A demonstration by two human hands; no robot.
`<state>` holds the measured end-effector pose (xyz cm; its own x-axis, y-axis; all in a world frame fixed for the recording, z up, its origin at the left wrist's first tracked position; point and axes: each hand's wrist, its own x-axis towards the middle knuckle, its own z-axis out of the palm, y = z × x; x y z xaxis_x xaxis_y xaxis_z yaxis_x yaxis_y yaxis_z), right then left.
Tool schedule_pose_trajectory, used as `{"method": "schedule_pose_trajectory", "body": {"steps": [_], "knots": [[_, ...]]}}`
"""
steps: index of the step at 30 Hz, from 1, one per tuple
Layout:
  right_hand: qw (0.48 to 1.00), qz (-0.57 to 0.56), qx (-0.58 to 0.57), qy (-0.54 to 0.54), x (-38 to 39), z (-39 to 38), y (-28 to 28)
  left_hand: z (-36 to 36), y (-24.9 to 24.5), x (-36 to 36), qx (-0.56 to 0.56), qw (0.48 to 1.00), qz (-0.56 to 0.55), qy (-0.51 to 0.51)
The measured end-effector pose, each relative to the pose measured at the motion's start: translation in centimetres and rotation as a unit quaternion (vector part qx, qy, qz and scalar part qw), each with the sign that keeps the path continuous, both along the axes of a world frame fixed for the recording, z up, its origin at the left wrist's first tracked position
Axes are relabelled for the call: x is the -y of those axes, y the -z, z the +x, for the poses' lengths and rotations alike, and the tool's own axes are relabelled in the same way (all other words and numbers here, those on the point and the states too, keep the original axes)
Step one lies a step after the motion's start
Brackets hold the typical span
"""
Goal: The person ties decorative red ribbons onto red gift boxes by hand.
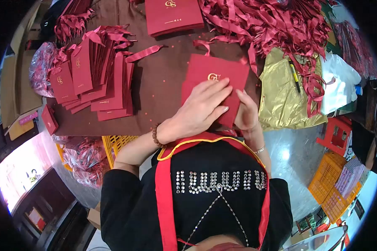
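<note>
One red paper bag (220, 67) lies at the near edge of the brown-covered table (155, 79), under the hands. The left hand (205, 102) rests palm down across its lower half, fingers extended and close together, thumb apart; the fingertips partly cover the gold emblem. The right hand (246, 112) bears on the bag's lower right edge; whether its fingers pinch the edge cannot be determined. Containers: at the table's right side, a gold plastic bag (276, 100) carries a black-and-yellow pen (295, 76) and red ribbons (276, 29); below the near left edge, a clear plastic bag (86, 157) contains red items, beside a yellow crate (113, 144). The red paper bag is flat and matte, with a ribbon loop at its top edge.
</note>
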<state>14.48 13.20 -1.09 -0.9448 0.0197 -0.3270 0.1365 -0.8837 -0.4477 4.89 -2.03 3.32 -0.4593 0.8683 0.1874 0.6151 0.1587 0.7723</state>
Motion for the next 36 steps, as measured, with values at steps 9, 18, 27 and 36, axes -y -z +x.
{"method": "schedule_pose_trajectory", "body": {"steps": [9, 18, 27, 36], "knots": [[0.880, 0.419, 0.222, -0.024, -2.4, 2.3, 0.4, -2.3, 3.2, 2.6, -0.045, 0.994, -0.022, -0.102], [0.527, 0.846, -0.016, 0.076, -0.8, -1.1, -0.6, -5.6, 2.1, -4.1, -0.012, 0.995, 0.039, -0.088], [0.466, 0.884, -0.001, 0.030, 0.5, -2.2, 0.8, -7.5, 5.4, -14.5, -0.449, 0.888, 0.011, 0.098], [0.606, 0.795, -0.025, 0.033, -1.1, -1.4, 0.7, -10.7, 0.7, -8.7, -0.176, 0.979, 0.083, -0.058]]}}
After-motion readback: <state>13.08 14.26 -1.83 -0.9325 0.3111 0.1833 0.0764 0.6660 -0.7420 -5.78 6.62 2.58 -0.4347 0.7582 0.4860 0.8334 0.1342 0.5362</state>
